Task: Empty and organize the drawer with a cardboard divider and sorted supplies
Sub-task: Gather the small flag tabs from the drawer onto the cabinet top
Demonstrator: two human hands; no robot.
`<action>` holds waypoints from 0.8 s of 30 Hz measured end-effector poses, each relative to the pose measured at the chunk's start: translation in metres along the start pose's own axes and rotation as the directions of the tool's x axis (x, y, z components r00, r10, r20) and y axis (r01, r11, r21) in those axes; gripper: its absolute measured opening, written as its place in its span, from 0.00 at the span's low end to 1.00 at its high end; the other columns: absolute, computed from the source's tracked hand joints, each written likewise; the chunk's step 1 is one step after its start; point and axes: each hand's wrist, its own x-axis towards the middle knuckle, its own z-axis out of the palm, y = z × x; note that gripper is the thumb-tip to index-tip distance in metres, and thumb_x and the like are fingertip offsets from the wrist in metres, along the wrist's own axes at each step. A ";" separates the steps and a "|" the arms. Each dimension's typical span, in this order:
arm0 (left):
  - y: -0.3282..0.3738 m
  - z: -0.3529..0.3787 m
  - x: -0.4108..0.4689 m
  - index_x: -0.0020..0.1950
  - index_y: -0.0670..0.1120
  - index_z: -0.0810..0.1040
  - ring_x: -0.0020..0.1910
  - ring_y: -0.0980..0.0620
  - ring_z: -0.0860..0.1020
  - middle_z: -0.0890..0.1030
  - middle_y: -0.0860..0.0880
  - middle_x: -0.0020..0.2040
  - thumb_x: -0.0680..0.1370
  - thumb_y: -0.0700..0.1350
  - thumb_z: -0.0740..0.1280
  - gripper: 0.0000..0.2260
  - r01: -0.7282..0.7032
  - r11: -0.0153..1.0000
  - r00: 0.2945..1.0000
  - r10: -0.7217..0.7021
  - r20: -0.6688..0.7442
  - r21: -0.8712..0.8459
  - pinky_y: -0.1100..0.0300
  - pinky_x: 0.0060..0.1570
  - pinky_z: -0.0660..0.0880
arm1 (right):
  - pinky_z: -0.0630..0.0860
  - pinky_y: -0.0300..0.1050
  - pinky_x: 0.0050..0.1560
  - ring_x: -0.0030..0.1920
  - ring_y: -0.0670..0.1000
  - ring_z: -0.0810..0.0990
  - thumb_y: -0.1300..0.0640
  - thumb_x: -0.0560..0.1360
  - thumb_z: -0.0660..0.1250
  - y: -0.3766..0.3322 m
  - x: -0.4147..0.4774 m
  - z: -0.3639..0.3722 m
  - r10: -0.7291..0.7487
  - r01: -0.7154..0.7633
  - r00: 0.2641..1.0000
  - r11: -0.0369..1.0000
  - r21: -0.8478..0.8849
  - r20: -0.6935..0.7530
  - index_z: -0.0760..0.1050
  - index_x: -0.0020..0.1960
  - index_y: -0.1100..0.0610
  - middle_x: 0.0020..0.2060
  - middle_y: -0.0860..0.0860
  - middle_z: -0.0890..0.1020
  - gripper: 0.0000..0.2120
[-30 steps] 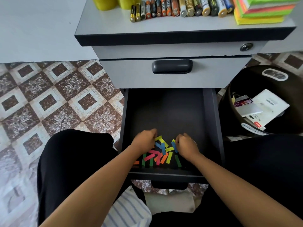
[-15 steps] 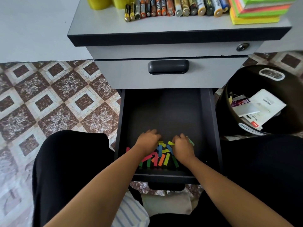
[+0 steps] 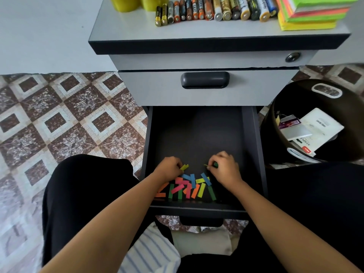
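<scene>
The dark lower drawer (image 3: 197,134) of a grey cabinet stands pulled out. Several small coloured paper strips (image 3: 189,187) lie in a loose heap at its front end. My left hand (image 3: 169,168) hovers over the left of the heap and pinches a yellow strip (image 3: 184,167). To the right, my right hand (image 3: 224,167) has its fingers curled round a few strips, of which green and yellow ends (image 3: 211,165) stick out. The back of the drawer holds nothing.
On the cabinet top (image 3: 126,30) lie a row of batteries (image 3: 214,10), two yellow rolls (image 3: 136,3) and a stack of bright sticky notes (image 3: 311,12). The upper drawer (image 3: 204,86) is closed. A dark bin (image 3: 319,123) with cards and paper stands at right. Patterned floor lies left.
Both hands have moved apart from the middle of the heap, each lifting strips. The heap between them shows more than before.
</scene>
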 end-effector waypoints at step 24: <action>-0.013 0.007 -0.007 0.49 0.42 0.79 0.45 0.52 0.75 0.81 0.44 0.50 0.75 0.39 0.66 0.05 0.103 0.974 0.994 -0.108 -0.015 -0.201 0.60 0.44 0.73 | 0.75 0.47 0.48 0.48 0.52 0.76 0.58 0.77 0.62 -0.002 -0.001 0.013 -0.172 0.216 0.925 0.972 -0.095 0.338 0.73 0.50 0.55 0.47 0.52 0.78 0.03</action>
